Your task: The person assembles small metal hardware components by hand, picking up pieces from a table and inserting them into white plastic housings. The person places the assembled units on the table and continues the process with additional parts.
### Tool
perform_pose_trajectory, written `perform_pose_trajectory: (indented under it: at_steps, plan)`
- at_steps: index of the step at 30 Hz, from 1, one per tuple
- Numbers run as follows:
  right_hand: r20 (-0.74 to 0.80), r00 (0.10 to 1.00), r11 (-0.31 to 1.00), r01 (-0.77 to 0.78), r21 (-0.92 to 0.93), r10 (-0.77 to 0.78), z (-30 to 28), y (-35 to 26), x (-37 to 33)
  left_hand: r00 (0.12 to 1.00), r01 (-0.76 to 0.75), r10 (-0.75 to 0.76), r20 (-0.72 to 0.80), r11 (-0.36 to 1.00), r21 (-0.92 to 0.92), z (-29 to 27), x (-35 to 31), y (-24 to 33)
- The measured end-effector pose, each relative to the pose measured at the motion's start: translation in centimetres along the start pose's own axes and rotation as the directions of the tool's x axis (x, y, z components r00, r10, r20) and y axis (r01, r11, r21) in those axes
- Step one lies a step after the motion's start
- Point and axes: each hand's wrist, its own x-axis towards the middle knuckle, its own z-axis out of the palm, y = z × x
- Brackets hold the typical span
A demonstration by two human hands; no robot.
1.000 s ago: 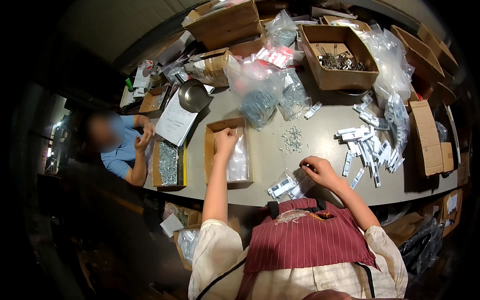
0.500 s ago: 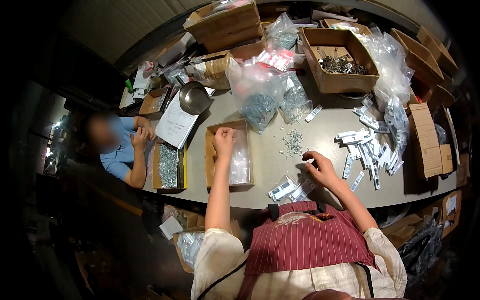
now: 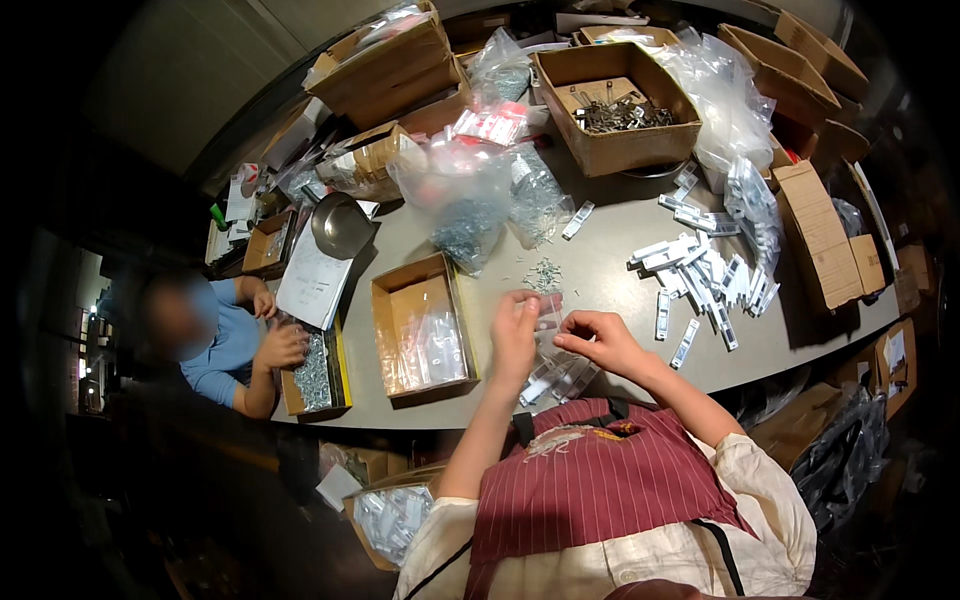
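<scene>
Between my hands is a small clear plastic bag [image 3: 548,312], held up over the near part of the table. My left hand [image 3: 514,335] is closed on its left side. At the bag's right edge, the thumb and forefinger of my right hand [image 3: 602,340] pinch together; what the curled fingers behind hide I cannot see. Just beyond the hands lies a loose heap of small screws [image 3: 543,273]. Below them, close to my apron, are filled clear bags [image 3: 540,388] with white-and-grey parts. A cardboard box [image 3: 389,345] of flat clear bags stands left of my left hand.
Right of my hands is a pile of white-and-grey parts [image 3: 690,262]. Bulging bags of screws [image 3: 468,235] and a box of metal pieces [image 3: 625,150] line the back. A metal scoop [image 3: 340,225] rests on papers. At left, a person in blue [image 3: 225,330] sits by a screw-filled box [image 3: 318,372].
My left hand has come out of the cardboard box and moved right with a clear bag. My right hand has moved left from beside the screws to meet it. The view has shifted.
</scene>
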Motion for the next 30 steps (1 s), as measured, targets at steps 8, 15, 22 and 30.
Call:
perform_pose_trajectory:
  at_steps: [8, 15, 22, 30]
  plan:
    - [-0.132, 0.922, 0.871, 0.288, -0.398, -0.365, -1.5, 1.9, -3.1, 0.834, -0.544, 0.391, 0.389, 0.467, 0.697, 1.8, -2.8, 2.4]
    - [-0.239, 0.966, 0.994, 0.108, 0.022, -0.099, -1.8, 2.7, -4.6, 0.890, -0.455, 0.303, 0.341, 0.630, 0.629, 3.8, -4.9, 0.1]
    - [0.022, 0.994, 0.924, -0.109, 0.367, 0.109, -2.9, 3.9, -5.2, 0.994, -0.088, 0.036, 0.104, 0.835, 0.544, 3.8, -4.8, 0.8]
    - [0.289, 0.939, 0.694, -0.335, 0.637, 0.187, -2.8, 0.7, -6.3, 0.971, 0.229, -0.240, -0.020, 0.891, 0.392, 2.4, -4.6, 1.4]
